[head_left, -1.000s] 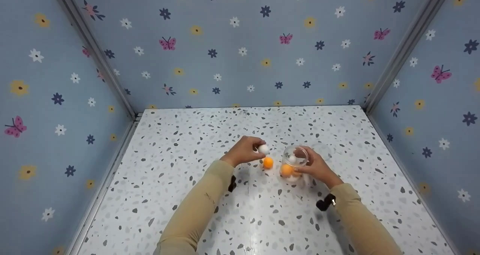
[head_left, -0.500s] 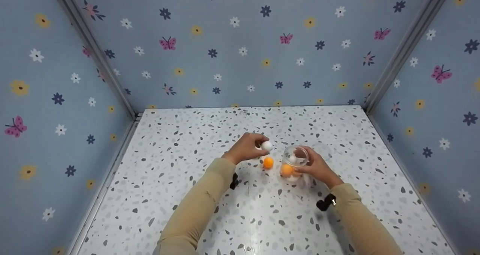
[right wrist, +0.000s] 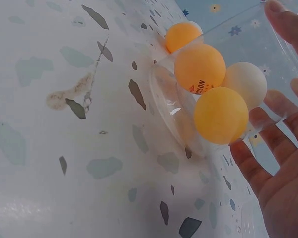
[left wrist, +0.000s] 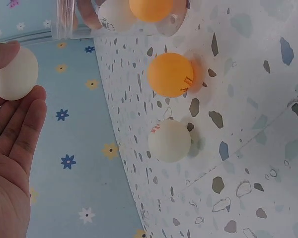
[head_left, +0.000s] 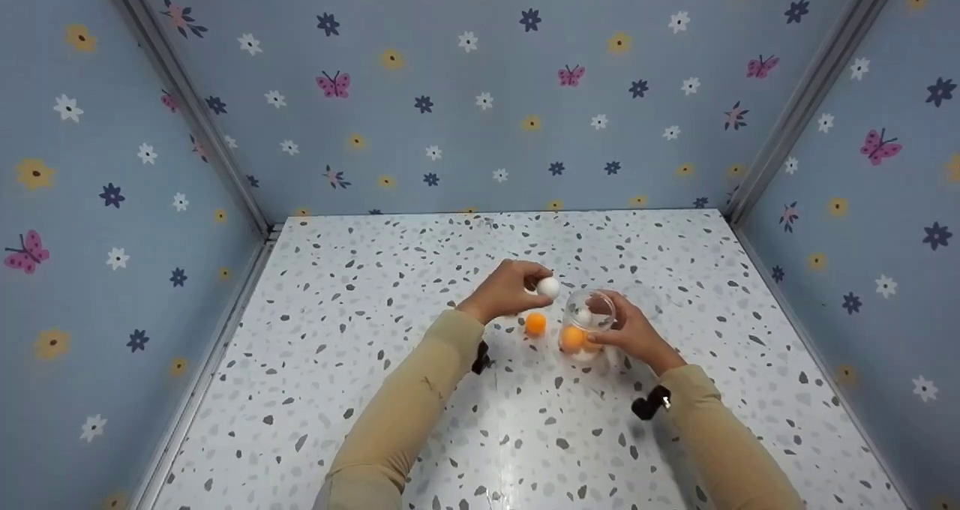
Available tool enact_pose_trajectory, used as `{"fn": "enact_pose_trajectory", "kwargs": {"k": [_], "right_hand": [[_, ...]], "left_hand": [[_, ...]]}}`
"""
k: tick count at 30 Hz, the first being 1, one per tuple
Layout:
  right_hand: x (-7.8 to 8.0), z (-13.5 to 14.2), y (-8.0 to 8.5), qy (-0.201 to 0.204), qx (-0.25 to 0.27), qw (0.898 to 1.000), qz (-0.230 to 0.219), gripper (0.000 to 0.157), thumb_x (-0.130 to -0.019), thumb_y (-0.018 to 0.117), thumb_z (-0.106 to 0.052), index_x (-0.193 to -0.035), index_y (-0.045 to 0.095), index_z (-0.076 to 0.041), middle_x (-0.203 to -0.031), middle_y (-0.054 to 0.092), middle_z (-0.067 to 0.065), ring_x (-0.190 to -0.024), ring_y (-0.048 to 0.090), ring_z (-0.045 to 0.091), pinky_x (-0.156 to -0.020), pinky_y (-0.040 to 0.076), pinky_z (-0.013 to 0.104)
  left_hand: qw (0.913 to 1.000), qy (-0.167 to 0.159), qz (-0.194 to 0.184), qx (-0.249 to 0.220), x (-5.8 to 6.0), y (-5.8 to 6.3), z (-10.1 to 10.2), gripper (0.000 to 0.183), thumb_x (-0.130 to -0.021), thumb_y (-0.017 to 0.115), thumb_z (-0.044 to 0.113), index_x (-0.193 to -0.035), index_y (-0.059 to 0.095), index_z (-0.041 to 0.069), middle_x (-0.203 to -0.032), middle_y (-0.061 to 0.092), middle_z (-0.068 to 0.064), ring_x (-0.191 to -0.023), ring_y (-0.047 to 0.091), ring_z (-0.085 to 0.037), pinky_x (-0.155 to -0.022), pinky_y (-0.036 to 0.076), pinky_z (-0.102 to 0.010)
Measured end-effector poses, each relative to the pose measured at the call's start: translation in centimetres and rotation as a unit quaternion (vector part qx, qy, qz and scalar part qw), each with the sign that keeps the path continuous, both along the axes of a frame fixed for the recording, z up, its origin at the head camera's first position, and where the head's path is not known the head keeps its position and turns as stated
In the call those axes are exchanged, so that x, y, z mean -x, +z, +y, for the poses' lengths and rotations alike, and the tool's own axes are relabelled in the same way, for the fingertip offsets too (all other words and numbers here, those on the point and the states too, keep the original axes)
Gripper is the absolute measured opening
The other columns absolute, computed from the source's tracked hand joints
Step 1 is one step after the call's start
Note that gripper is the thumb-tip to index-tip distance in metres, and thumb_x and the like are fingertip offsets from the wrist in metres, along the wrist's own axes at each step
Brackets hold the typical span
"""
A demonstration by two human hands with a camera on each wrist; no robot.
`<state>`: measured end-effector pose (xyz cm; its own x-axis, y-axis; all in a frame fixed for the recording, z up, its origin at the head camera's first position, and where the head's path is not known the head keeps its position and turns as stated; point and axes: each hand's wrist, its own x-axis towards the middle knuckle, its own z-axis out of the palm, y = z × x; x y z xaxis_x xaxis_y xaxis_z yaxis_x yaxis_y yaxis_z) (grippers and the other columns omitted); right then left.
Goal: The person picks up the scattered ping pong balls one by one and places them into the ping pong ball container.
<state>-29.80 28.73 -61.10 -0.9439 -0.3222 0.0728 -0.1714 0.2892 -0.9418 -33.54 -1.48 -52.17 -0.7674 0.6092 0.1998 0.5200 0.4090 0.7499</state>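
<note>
My left hand (head_left: 502, 292) pinches a white ping-pong ball (head_left: 548, 288) between thumb and fingertips, just left of the mouth of a clear plastic jar (head_left: 573, 313). My right hand (head_left: 636, 334) grips the jar around its right side, keeping it upright at the table. In the right wrist view, two orange balls (right wrist: 221, 115) and a white ball (right wrist: 246, 85) show inside it. A loose orange ball (left wrist: 171, 75) lies on the table left of the jar. Beside it, a loose white ball (left wrist: 169, 141) shows in the left wrist view; the left hand hides it from the head camera.
The speckled white table (head_left: 420, 270) is walled on three sides by blue flowered panels (head_left: 480, 105). A clear, flat round thing like a lid (head_left: 646, 301) lies behind the right hand. Dark wrist cameras (head_left: 651, 403) sit under both sleeves.
My left hand has moved right and slightly farther back with the white ball, coming close to the jar's mouth. The right hand, jar and loose orange ball have stayed in place.
</note>
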Motion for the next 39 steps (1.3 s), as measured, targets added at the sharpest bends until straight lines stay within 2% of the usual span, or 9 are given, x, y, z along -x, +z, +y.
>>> {"fn": "enact_pose_trajectory", "kwargs": {"k": [2,9,16,23,27,33,35,39], "right_hand": [[0.0,0.0,-0.1,0.001,0.003,1.0,-0.001,0.081,-0.088,0.088,-0.002,-0.158,0.046,0.002,-0.154,0.057,0.031,-0.146,0.053,0.05,-0.117,0.047,0.061],[0.0,0.2,-0.1,-0.003,0.004,1.0,-0.004,0.084,-0.087,0.089,-0.002,-0.158,0.045,0.002,-0.154,0.058,0.029,-0.144,0.054,0.048,-0.115,0.049,0.05],[0.1,0.1,0.0,-0.002,0.001,1.0,-0.008,0.081,-0.088,0.089,-0.005,-0.158,0.048,-0.005,-0.154,0.057,0.028,-0.144,0.055,0.046,-0.113,0.05,0.047],[0.0,0.1,-0.1,0.004,0.005,1.0,-0.001,0.083,-0.088,0.088,-0.002,-0.159,0.046,-0.002,-0.154,0.057,0.028,-0.144,0.054,0.048,-0.105,0.054,0.032],[0.0,0.1,-0.1,0.009,0.015,1.0,0.003,0.083,-0.088,0.088,-0.001,-0.159,0.045,0.0,-0.153,0.058,0.028,-0.138,0.057,0.049,-0.099,0.057,0.028],[0.0,0.1,-0.2,0.005,0.014,1.0,0.007,0.08,-0.089,0.089,-0.003,-0.158,0.048,-0.004,-0.153,0.058,0.021,-0.135,0.061,0.036,-0.096,0.059,0.027],[0.0,0.2,-0.2,0.007,0.016,1.0,0.007,0.079,-0.089,0.088,-0.003,-0.158,0.049,-0.006,-0.155,0.057,0.019,-0.134,0.061,0.035,-0.096,0.059,0.027],[-0.1,0.2,-0.1,0.009,0.023,1.0,0.006,0.078,-0.089,0.088,-0.002,-0.158,0.05,-0.006,-0.156,0.055,0.02,-0.132,0.062,0.034,-0.098,0.058,0.027]], "left_hand": [[1.0,-0.003,0.005,0.002,0.0,0.1,0.3,0.037,-0.097,0.083,0.015,-0.131,0.076,0.003,-0.122,0.079,-0.012,-0.105,0.072,-0.022,-0.097,0.061,-0.036],[1.0,-0.006,-0.005,-0.003,-0.1,0.3,1.4,0.035,-0.096,0.084,0.016,-0.128,0.077,0.005,-0.118,0.079,-0.01,-0.101,0.072,-0.018,-0.091,0.06,-0.029],[0.9999,-0.013,-0.005,-0.008,-0.1,0.4,2.2,0.035,-0.093,0.087,0.015,-0.124,0.078,0.003,-0.116,0.079,-0.011,-0.098,0.07,-0.016,-0.089,0.06,-0.026],[0.9997,-0.021,0.0,-0.008,-0.3,0.2,3.0,0.033,-0.092,0.088,0.016,-0.122,0.079,0.005,-0.115,0.079,-0.01,-0.099,0.071,-0.017,-0.093,0.061,-0.03],[0.9995,-0.03,0.006,-0.01,-0.5,0.0,3.6,0.033,-0.093,0.088,0.014,-0.123,0.079,0.003,-0.117,0.078,-0.012,-0.1,0.071,-0.02,-0.096,0.062,-0.034],[0.9988,-0.046,-0.007,-0.017,-0.5,-0.2,4.4,0.035,-0.093,0.087,0.01,-0.125,0.076,0.001,-0.119,0.077,-0.014,-0.101,0.071,-0.021,-0.099,0.063,-0.045],[0.9988,-0.046,-0.014,-0.013,-0.5,-0.3,4.6,0.035,-0.092,0.087,0.01,-0.124,0.075,0.002,-0.118,0.077,-0.013,-0.101,0.071,-0.02,-0.099,0.063,-0.043],[0.9991,-0.041,-0.008,0.003,-0.5,-0.3,4.9,0.033,-0.091,0.088,0.011,-0.121,0.075,0.005,-0.117,0.078,-0.01,-0.104,0.071,-0.018,-0.098,0.06,-0.031]]}}
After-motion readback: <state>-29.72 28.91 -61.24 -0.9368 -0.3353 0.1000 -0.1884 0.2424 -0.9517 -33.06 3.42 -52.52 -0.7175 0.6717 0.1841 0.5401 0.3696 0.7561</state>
